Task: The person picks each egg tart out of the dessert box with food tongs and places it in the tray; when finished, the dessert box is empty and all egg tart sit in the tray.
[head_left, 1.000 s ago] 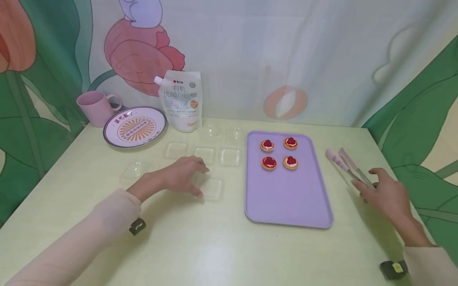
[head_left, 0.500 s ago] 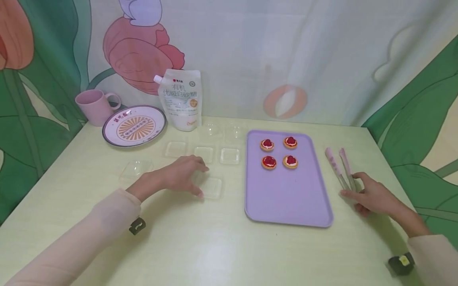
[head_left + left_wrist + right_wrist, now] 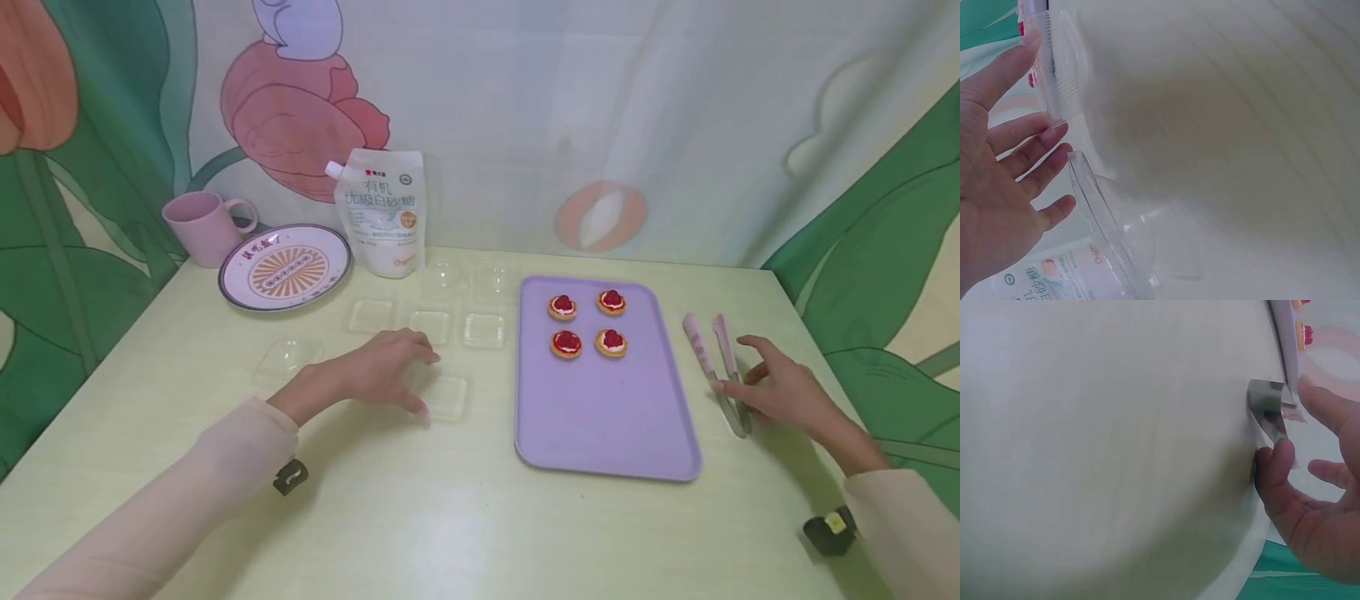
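Note:
In the head view my left hand [image 3: 382, 373] reaches over the table, thumb and fingers spread near a clear plastic box [image 3: 444, 396]. The left wrist view shows my thumb and fingertips close by the ribbed wall of this box [image 3: 1060, 81]; firm contact is unclear. At the right, metal tongs [image 3: 729, 398] with pink ends lie on the table, their bend toward me. My right hand [image 3: 783, 392] is over them, thumb above one arm. In the right wrist view the thumb stands apart from the tongs [image 3: 1266, 397], while loosely bent fingers are beside them.
Several berry tarts [image 3: 566, 344] sit on a purple tray [image 3: 607, 425] between the hands. Further clear boxes [image 3: 483, 329] and a clear lid [image 3: 288, 357] surround the left hand. Behind are a plate [image 3: 285, 267], a pink mug [image 3: 202, 227] and a sugar pouch [image 3: 384, 212].
The tongs have swung more upright in view and now lie flat, bend nearest me. My right hand has shifted left and loosened around them. The left hand has stayed still.

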Demonstrator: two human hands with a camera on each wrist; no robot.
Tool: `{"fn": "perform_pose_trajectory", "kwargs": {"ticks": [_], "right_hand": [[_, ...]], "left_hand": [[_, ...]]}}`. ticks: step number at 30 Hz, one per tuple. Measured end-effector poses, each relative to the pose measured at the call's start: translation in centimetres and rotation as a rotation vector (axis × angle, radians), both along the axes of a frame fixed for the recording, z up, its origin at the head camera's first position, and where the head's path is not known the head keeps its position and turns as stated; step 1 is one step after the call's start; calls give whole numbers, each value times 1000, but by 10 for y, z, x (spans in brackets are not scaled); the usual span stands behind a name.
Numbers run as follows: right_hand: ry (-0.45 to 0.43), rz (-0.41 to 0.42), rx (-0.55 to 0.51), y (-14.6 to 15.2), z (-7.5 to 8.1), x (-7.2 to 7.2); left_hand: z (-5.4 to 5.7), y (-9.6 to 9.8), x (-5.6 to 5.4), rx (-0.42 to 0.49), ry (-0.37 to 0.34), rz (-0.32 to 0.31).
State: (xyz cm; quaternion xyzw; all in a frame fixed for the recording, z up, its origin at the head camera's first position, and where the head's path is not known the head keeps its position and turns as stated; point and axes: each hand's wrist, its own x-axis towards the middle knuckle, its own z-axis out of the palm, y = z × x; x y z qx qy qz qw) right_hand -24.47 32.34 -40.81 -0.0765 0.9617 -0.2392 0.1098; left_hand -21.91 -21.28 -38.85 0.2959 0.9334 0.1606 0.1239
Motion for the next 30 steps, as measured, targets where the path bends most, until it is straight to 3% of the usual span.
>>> {"fn": "perform_pose_trajectory", "kwargs": {"ticks": [6,12,24,30], "right_hand": [[-40,-21,-55,-1,-3,-12],[-55,-26,-111,-4,-4,-11],[-63,-23,-99,-5,-3,-12],[-35,-53,-88,-3,0,-13]], "left_hand": [[-1,1,0,13,10,-9],[0,0,0,-4,17,-5],[1,2,1,-43,7,4],[2,2,2,-52,39,-15]]}}
